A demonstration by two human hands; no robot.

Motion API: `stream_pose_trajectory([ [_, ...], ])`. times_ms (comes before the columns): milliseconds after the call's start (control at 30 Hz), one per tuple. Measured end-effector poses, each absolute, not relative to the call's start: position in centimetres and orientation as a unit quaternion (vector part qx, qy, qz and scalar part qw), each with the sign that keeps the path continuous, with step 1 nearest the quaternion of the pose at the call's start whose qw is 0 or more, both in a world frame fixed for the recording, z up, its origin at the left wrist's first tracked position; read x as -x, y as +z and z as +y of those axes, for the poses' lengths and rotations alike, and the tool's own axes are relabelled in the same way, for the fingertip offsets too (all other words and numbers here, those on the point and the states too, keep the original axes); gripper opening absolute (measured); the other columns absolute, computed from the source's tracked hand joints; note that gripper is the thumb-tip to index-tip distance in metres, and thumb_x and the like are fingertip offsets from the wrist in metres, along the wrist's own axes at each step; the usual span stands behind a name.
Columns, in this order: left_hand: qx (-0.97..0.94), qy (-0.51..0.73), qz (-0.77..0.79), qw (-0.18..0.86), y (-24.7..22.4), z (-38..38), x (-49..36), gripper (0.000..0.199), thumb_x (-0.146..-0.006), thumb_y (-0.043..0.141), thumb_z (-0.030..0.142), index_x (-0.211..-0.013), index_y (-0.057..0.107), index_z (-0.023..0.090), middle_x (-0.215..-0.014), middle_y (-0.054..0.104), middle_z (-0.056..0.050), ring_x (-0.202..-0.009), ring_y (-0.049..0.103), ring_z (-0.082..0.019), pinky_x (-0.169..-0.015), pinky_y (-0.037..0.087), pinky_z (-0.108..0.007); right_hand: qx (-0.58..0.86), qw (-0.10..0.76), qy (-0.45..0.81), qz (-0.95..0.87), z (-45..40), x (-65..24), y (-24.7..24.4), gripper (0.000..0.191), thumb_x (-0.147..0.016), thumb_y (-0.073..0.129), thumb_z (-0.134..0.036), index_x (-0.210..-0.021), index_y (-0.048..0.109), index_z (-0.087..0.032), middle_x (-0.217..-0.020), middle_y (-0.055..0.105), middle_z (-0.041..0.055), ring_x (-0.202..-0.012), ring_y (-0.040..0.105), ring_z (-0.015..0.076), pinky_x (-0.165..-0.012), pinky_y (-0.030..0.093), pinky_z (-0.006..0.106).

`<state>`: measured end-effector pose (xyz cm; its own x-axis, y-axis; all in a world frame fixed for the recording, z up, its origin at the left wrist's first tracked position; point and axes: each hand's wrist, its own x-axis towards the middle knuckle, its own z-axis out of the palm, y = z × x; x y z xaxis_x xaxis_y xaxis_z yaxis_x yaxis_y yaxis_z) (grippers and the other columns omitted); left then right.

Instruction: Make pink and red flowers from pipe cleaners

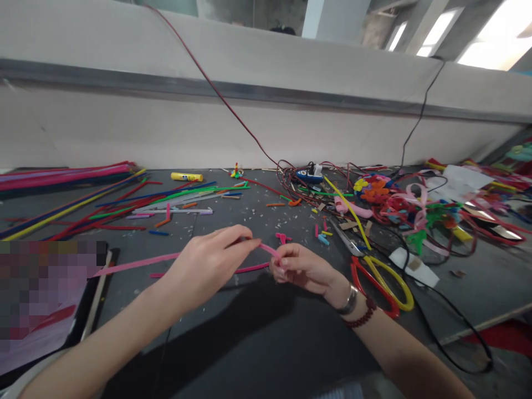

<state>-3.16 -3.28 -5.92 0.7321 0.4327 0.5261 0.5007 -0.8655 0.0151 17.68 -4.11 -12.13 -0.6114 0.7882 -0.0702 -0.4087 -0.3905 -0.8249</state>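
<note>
A light pink pipe cleaner [269, 250] runs between my two hands, above the dark table. My left hand [216, 257] pinches it near the middle of the view, and its long tail stretches out to the left. At the other end, the curled fingers of my right hand [300, 267] grip the tip. A darker pink pipe cleaner [253, 268] lies on the tabletop behind and below my hands. Just beyond my right hand is a small bent pink piece [283, 238]. Large scissors [353, 249] with red and yellow handles rest beside my right wrist.
Loose coloured pipe cleaners [166, 197] and a bundle [70, 177] lie left. A yellow glue stick [187, 177] is at the back. A pink glue gun [353, 208], cables [291, 174] and finished flowers [374, 188] crowd the right. A screen device [100, 293] sits front left.
</note>
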Motion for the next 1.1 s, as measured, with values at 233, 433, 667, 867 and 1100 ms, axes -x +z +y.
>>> stream_pose_trajectory([
  [233, 0.799, -0.26, -0.403, -0.363, -7.3, -4.8, 0.2, 0.023, -0.082, 0.049, 0.022, -0.077, 0.07, 0.015, -0.058, 0.058, 0.0, -0.046, 0.05, -0.008, -0.045, 0.037, -0.018, 0.372, 0.512, 0.48, -0.607, -4.0, -17.2, -11.9, 0.007, -0.066, 0.071, -0.018, -0.073, 0.072, -0.021, -0.071, 0.062, -0.0002, -0.065, 0.054, 0.0089, -0.057, 0.041, 0.021],
  [433, 0.666, -0.277, -0.412, -0.558, -10.1, -3.1, 0.3, 0.028, -0.077, 0.055, 0.033, -0.09, 0.069, 0.014, -0.046, 0.044, 0.005, -0.043, 0.035, -0.007, -0.042, 0.027, -0.019, 0.408, 0.505, 0.214, -0.729, -4.0, -16.9, -12.5, 0.011, -0.077, 0.06, -0.02, -0.081, 0.071, -0.02, -0.07, 0.062, 0.0021, -0.064, 0.056, 0.0113, -0.062, 0.046, 0.025],
  [667, 0.586, -0.313, -0.442, -0.603, -12.0, -2.5, 0.4, 0.032, -0.071, 0.061, 0.042, -0.062, 0.065, 0.011, -0.046, 0.034, 0.006, -0.044, 0.025, -0.006, -0.04, 0.018, -0.02, 0.382, 0.403, 0.111, -0.824, -4.2, -16.8, -13.4, 0.019, -0.083, 0.05, -0.016, -0.096, 0.064, -0.018, -0.089, 0.061, 0.0069, -0.084, 0.056, 0.0153, -0.083, 0.045, 0.033],
  [867, 0.571, -0.296, -0.419, -0.641, -12.7, -2.3, 0.8, 0.031, -0.071, 0.062, 0.04, -0.06, 0.061, 0.011, -0.046, 0.03, 0.007, -0.045, 0.021, -0.006, -0.041, 0.013, -0.022, 0.36, 0.469, 0.18, -0.786, -4.6, -16.9, -12.3, 0.005, -0.073, 0.064, -0.019, -0.079, 0.064, -0.019, -0.081, 0.066, 0.0043, -0.077, 0.06, 0.0153, -0.078, 0.048, 0.032],
  [1100, 0.43, -0.246, -0.298, -0.816, -12.8, -2.4, 1.0, 0.028, -0.077, 0.059, 0.034, -0.061, 0.054, 0.012, -0.048, 0.03, 0.008, -0.041, 0.011, -0.003, -0.04, 0.007, -0.02, 0.362, 0.422, 0.348, -0.754, -4.1, -17.6, -11.3, 0.021, -0.076, 0.062, -0.024, -0.096, 0.067, -0.023, -0.091, 0.067, 0.0043, -0.082, 0.061, 0.0149, -0.075, 0.047, 0.028],
])
